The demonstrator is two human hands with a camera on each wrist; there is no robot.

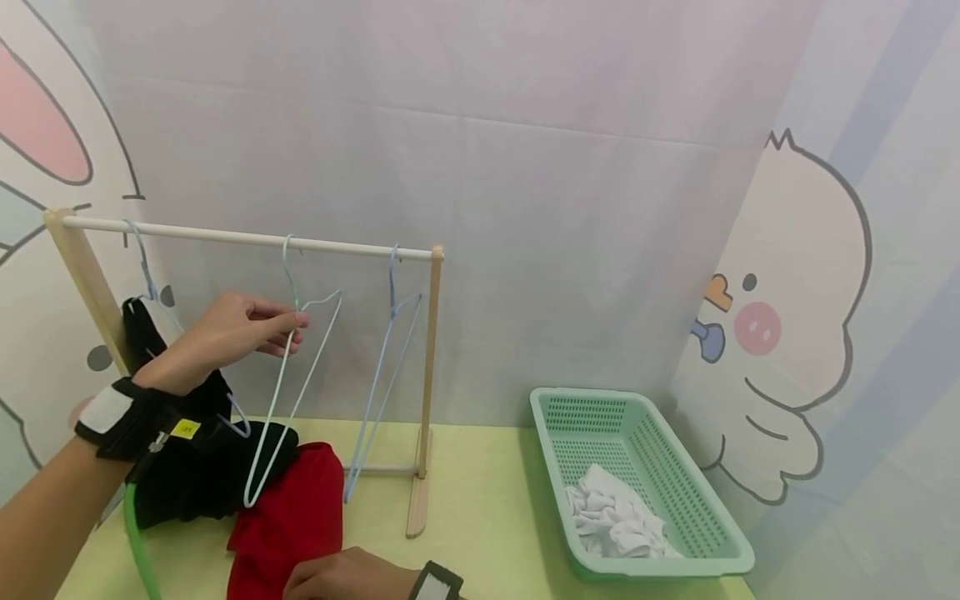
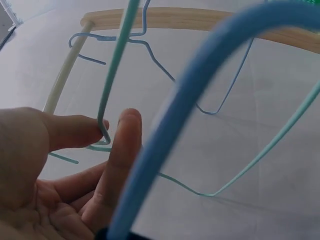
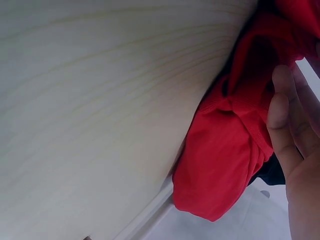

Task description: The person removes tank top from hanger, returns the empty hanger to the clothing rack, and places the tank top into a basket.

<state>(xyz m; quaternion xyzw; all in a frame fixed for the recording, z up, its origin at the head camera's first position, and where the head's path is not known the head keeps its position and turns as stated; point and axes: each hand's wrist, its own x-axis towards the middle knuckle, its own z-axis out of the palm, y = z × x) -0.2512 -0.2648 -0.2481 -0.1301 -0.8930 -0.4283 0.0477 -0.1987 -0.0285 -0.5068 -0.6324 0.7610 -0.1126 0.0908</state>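
My left hand (image 1: pixel 251 327) pinches a mint-green hanger (image 1: pixel 272 417) just below its hook, thumb and index finger at the bend of the wire (image 2: pixel 104 132). The hook hangs over the rail (image 1: pixel 225 236) of a small wooden rack. Low in the head view, my right hand (image 1: pixel 348 575) lies at a red garment (image 1: pixel 288 508) on the table. In the right wrist view its fingers (image 3: pixel 282 132) look fairly straight beside the red cloth (image 3: pixel 220 155); the thumb is mostly hidden.
A blue hanger (image 1: pixel 372 392) hangs to the right. At the left, another hanger (image 1: pixel 142 258) carries a black garment (image 1: pixel 142 333), with more black cloth (image 1: pixel 198 483) below. A green basket (image 1: pixel 697 492) holds white cloth (image 1: pixel 615 517). The rack's post (image 1: pixel 430 375) stands on the yellow table (image 1: pixel 480 500).
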